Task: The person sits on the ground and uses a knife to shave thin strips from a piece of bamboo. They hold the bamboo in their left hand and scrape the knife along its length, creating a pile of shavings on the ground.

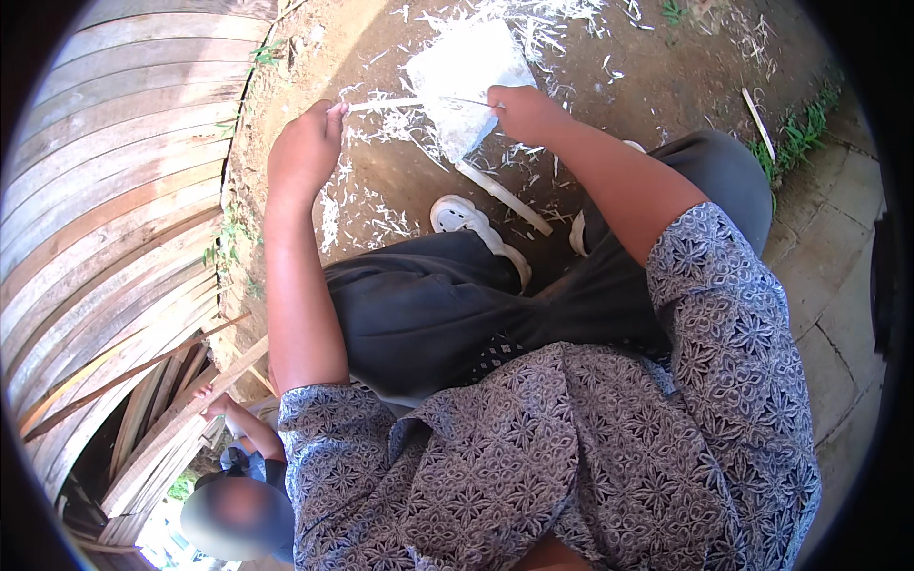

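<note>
My left hand [309,147] is closed, pinching one end of a thin, pale wooden strip [386,104]. The strip reaches sideways toward a bright white, angular block or slab [471,71]. On the other side, my right hand [526,114] is wrapped around what looks like a knife [468,100]. Its slim blade points left across the white slab, close to the strip's far end. Glare hides whether blade and strip touch, and the fingers cover the handle.
Pale shavings [371,205] litter the dirt around the slab. A longer wooden stick [503,197] lies by my white shoe [466,221]. Another stick [759,124] rests near grass at right. A plank wall [114,171] curves along the left, where another person [243,476] holds a plank.
</note>
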Available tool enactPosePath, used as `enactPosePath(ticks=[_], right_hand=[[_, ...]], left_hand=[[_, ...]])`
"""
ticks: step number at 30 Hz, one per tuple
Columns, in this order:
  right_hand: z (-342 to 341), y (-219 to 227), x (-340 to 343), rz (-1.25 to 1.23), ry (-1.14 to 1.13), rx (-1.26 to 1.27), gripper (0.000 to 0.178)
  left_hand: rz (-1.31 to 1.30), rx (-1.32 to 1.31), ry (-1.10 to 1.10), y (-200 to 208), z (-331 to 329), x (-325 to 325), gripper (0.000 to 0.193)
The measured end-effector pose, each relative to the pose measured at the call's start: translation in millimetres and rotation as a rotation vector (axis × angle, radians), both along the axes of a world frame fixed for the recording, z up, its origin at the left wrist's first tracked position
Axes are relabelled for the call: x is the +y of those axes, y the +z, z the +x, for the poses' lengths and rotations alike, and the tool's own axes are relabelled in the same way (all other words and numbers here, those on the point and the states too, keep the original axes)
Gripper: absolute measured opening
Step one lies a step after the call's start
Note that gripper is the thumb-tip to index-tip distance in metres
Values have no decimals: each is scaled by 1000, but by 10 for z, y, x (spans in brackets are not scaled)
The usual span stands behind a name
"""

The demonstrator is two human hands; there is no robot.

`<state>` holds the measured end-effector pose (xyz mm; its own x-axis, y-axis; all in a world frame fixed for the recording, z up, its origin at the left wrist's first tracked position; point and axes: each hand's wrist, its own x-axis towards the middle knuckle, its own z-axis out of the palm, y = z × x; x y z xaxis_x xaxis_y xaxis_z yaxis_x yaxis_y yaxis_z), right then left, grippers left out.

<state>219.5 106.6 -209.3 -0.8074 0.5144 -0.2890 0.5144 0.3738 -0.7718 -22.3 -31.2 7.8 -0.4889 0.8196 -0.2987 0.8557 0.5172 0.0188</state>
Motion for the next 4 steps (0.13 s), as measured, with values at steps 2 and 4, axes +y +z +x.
enactPosePath(ticks=[2, 4], right_hand=[[121, -185, 91, 7, -13, -40, 24], [204, -348, 113, -30, -77, 1, 29]], left_hand=[[7, -31, 20, -29, -78, -26, 45], [11, -58, 37, -89, -111, -59, 45]])
